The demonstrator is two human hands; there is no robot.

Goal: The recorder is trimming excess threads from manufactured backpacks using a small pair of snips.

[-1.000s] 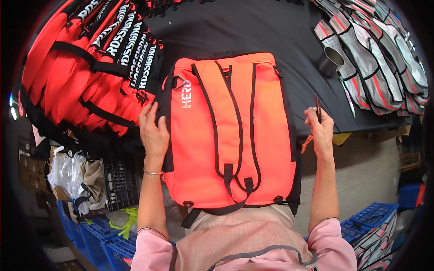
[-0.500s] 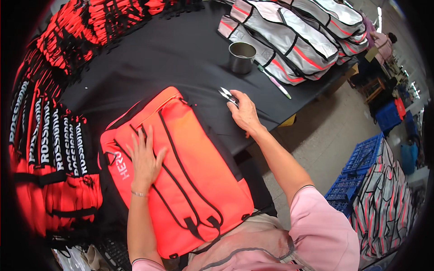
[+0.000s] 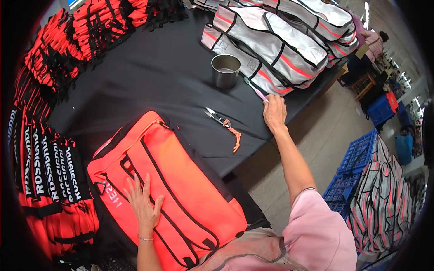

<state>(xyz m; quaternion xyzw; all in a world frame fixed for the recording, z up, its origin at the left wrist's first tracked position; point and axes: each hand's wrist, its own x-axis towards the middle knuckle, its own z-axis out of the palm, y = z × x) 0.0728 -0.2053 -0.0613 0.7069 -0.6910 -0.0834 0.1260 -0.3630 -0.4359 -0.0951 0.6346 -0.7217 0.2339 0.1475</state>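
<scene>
My left hand [image 3: 143,205] lies spread on the front of a bright orange-red bag [image 3: 190,194] with black straps and black sides. It presses flat near the white lettering and grips nothing. Farther right, my right hand [image 3: 275,112] is closed around the handle end of a toothbrush [image 3: 256,89], whose green bristle head points toward a metal cup [image 3: 225,77]. Between the bag and my right hand, a pair of thread snips [image 3: 219,118] with an orange cord rests on the black-covered table [image 3: 149,67].
White-grey bags [image 3: 280,45] with orange stripes are heaped at the far right of the table. Orange-black pieces [image 3: 97,34] fill its far left, with folded orange bags [image 3: 56,194] nearer. Blue crates [image 3: 346,180] and more white-grey bags [image 3: 382,203] stand on the right. A person [image 3: 374,45] is in the background.
My right hand has let go of the thread snips, leaving them on the table, and has moved right to take hold of the toothbrush. My left hand stays spread on the bag.
</scene>
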